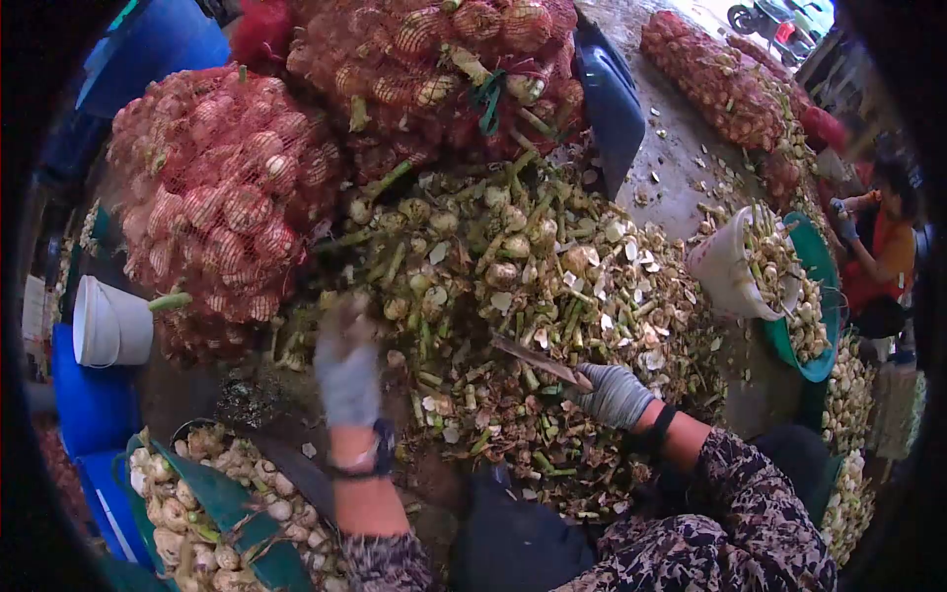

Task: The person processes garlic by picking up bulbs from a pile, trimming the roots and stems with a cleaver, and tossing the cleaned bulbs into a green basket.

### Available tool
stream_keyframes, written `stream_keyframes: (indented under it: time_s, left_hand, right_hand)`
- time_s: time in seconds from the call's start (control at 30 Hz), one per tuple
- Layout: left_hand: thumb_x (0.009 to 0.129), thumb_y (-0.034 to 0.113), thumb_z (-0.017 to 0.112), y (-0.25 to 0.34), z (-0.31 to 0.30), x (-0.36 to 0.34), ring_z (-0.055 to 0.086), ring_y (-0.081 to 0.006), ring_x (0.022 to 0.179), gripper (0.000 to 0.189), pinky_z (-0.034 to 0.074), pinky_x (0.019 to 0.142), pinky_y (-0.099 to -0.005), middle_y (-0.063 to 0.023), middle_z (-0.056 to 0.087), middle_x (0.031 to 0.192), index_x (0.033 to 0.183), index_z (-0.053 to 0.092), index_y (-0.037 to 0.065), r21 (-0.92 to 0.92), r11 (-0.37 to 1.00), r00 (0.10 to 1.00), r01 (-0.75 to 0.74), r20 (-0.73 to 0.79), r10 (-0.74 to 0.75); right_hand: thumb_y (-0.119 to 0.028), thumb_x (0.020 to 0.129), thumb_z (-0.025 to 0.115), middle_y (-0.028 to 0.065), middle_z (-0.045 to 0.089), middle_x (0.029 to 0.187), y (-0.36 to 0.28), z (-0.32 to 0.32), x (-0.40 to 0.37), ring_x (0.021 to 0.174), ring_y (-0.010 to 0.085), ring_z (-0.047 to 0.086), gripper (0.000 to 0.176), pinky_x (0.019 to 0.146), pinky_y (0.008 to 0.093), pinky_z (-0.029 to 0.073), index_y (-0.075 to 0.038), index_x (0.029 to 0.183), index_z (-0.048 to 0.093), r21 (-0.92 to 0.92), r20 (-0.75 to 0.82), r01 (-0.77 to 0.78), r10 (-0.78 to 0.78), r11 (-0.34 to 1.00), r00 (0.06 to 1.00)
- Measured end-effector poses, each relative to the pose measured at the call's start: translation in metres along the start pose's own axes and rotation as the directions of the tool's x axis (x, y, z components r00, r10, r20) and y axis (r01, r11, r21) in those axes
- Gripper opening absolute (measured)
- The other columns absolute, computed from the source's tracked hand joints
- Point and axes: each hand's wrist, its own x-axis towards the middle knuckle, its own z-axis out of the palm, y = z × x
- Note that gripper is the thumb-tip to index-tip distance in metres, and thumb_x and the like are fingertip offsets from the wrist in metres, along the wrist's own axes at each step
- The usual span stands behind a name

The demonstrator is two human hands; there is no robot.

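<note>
Where the green plastic tub (pixel 222 508) stood: heaped pale garlic bulbs (pixel 170 548) could have spilled if knocked.
Grey-gloved left hand (pixel 347 373): too blurred to tell its grip.
Loose brown-green garlic heap (pixel 501 274): lay ahead of both hands; tugging could have collapsed it.
Long flat blade (pixel 538 363): pointed leftward; a slip could have cut the left hand.
Grey-gloved right hand (pixel 614 395): curled around its near end.

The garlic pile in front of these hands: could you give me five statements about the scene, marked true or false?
1. The right hand holds a knife-like tool. True.
2. The left hand is bare. False: it wears a grey glove.
3. A red mesh sack stands beyond the pile. True.
4. The pile is only peeled cloves. False: green stems lie among it.
5. Nobody else is in view. False: another person is at the right.
</note>
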Motion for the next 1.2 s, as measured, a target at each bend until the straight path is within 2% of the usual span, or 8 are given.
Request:
stream_keyframes:
  time_s: [0.07,0.23,0.43,0.63,0.77,0.97,1.03,1.2]
  left_hand:
    - [0.089,0.022,0.063,0.022,0.055,0.054,0.063,-0.0402,0.107,0.051,0.049,0.093,-0.0457,-0.0229,0.066,0.115,0.135,0.052,0.004,-0.005,0.774,0.725,0.633,0.353,-0.591]
    - [0.087,0.031,0.061,-0.100,0.181,0.041,0.060,-0.0429,0.109,0.049,0.047,0.095,-0.0476,-0.0258,0.063,0.119,0.129,0.057,0.006,0.403,0.885,0.601,0.235,0.656,-0.458]
    - [0.091,0.019,0.064,0.018,0.076,-0.049,0.058,-0.0276,0.114,0.054,0.046,0.098,-0.0355,-0.0183,0.059,0.130,0.140,0.045,0.003,-0.628,0.087,0.577,0.773,0.639,-0.508]
    - [0.088,0.020,0.071,0.099,0.058,-0.128,0.049,-0.0228,0.126,0.065,0.041,0.107,-0.0354,-0.0131,0.050,0.138,0.143,0.040,0.002,-0.312,0.462,0.466,0.830,0.843,-0.268]
    - [0.083,0.021,0.077,0.127,0.025,-0.089,0.056,-0.0195,0.117,0.069,0.044,0.102,-0.0322,-0.0083,0.057,0.130,0.140,0.042,0.004,-0.531,-0.015,0.528,0.847,0.845,-0.086]
    - [0.095,0.025,0.060,0.113,0.025,-0.099,0.058,-0.0296,0.118,0.033,0.044,0.104,-0.0381,-0.0096,0.061,0.128,0.122,0.060,0.006,-0.568,0.602,0.705,0.562,0.710,0.012]
    - [0.095,0.022,0.058,0.093,0.039,-0.118,0.059,-0.0283,0.116,0.029,0.045,0.102,-0.0376,-0.0089,0.063,0.125,0.120,0.064,0.007,-0.358,0.904,0.868,-0.233,0.343,0.360]
    - [0.097,0.021,0.056,0.068,0.074,-0.222,0.053,-0.0228,0.124,0.046,0.040,0.109,-0.0378,-0.0118,0.054,0.137,0.139,0.048,0.006,-0.585,0.273,0.629,0.764,0.770,-0.110]
  right_hand:
    - [-0.036,0.086,0.070,0.0200,0.066,0.084,0.014,0.013,0.006,0.078,0.0412,0.063,0.032,0.069,0.0444,0.050,-0.007,0.099,0.064,0.147,-0.041,0.004,0.002,0.989,0.999]
    - [-0.032,0.088,0.069,0.0177,0.068,0.084,0.005,0.005,0.020,0.073,0.0316,0.063,0.030,0.069,0.0411,0.050,-0.005,0.099,0.063,0.209,-0.073,0.021,-0.006,0.978,0.997]
    - [-0.049,0.093,0.063,0.0041,0.066,0.095,-0.044,-0.022,0.043,0.087,0.0128,0.060,0.049,0.079,0.0281,0.049,-0.006,0.117,0.060,0.801,-0.075,0.012,0.081,0.599,0.994]
    - [-0.043,0.089,0.070,0.0027,0.066,0.097,-0.074,0.007,0.044,0.088,0.0101,0.060,0.050,0.079,0.0281,0.052,-0.006,0.119,0.058,0.920,-0.082,0.149,-0.196,0.363,0.977]
    - [-0.041,0.086,0.075,0.0015,0.067,0.104,-0.086,0.015,0.006,0.093,0.0114,0.058,0.048,0.082,0.0298,0.050,-0.003,0.113,0.063,0.749,-0.026,0.171,-0.230,0.640,0.973]
    - [-0.030,0.083,0.076,0.0118,0.067,0.086,-0.075,-0.019,-0.034,0.079,0.0248,0.067,0.036,0.072,0.0364,0.053,-0.008,0.109,0.063,0.215,-0.150,0.231,-0.201,0.949,0.968]
    - [-0.021,0.076,0.072,0.0150,0.067,0.086,-0.078,-0.026,-0.049,0.082,0.0357,0.068,0.033,0.068,0.0427,0.054,-0.011,0.106,0.063,-0.037,-0.050,0.410,-0.412,0.911,0.910]
    - [-0.016,0.076,0.066,0.0133,0.065,0.079,-0.089,-0.016,-0.048,0.081,0.0350,0.067,0.024,0.066,0.0455,0.053,-0.012,0.099,0.062,-0.219,0.119,0.424,-0.408,0.879,0.905]
